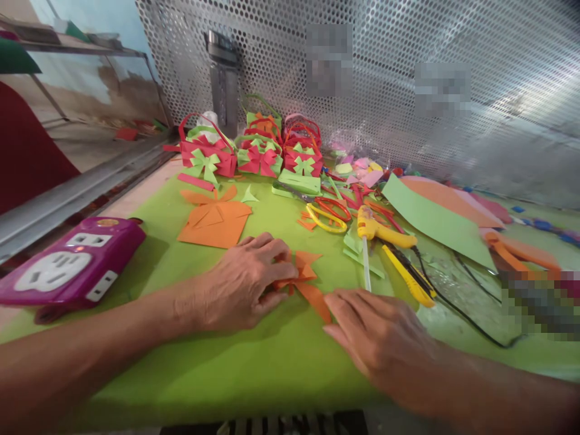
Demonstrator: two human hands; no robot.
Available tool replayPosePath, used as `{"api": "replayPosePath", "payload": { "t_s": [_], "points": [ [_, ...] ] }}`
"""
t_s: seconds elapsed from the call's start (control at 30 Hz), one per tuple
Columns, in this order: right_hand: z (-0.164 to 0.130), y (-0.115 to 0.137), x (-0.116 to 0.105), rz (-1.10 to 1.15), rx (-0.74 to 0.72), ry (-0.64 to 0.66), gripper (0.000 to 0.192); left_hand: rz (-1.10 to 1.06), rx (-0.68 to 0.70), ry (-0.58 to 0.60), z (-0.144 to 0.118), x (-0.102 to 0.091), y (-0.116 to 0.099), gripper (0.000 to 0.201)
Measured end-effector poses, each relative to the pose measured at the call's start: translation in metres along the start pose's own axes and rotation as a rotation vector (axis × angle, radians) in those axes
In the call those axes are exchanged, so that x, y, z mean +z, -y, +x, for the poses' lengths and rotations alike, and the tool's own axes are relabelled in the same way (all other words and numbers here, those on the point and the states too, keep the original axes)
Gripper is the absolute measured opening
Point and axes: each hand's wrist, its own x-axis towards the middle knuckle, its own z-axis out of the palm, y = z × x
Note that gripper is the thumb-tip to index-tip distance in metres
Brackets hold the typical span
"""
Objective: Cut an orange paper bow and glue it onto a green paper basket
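An orange paper bow (pixel 306 279) lies on the green sheet (pixel 254 362) in the middle of the table. My left hand (pixel 244 283) presses on the bow's left side with its fingertips curled over it. My right hand (pixel 376 335) lies flat just to the right, fingertips touching the bow's lower right tail. A larger orange folded paper piece (pixel 214 222) lies farther back on the left.
A purple power strip (pixel 72 263) sits at the left. Red and green paper baskets (pixel 254 151) stand at the back. A yellow glue gun (pixel 378 232), yellow cutter (pixel 408 275), scissors (pixel 328 214), black cable and paper sheets (pixel 435 220) lie to the right. Perforated metal wall behind.
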Motion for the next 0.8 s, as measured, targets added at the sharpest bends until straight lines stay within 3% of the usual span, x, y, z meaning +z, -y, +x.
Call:
{"api": "replayPosePath", "payload": {
  "t_s": [0.1,0.2,0.33,0.43,0.57,0.67,0.8],
  "points": [
    [0.001,0.005,0.001,-0.133,-0.051,-0.024,0.03,-0.001,0.006,-0.01,0.001,0.0,0.0,0.015],
    [0.003,0.002,0.002,-0.101,-0.044,-0.063,0.034,0.006,0.019,-0.013,0.001,0.0,0.0,0.013],
    [0.008,-0.011,0.004,0.221,0.062,-0.061,0.029,0.005,0.014,-0.017,0.0,0.001,0.0,0.014],
    [0.017,-0.02,0.005,0.565,0.249,-0.038,0.013,0.006,0.007,-0.016,-0.001,0.001,0.0,0.016],
    [0.027,-0.029,0.006,0.988,0.514,0.156,0.009,0.0,0.0,-0.004,0.001,0.0,0.0,0.02],
    [0.032,-0.034,0.007,1.15,0.584,0.247,0.016,0.0,-0.006,0.007,0.002,0.0,0.0,0.018],
    [0.041,-0.036,0.008,1.2,0.62,0.277,0.019,0.005,-0.012,0.021,0.002,0.0,0.0,0.016]
  ]
}}
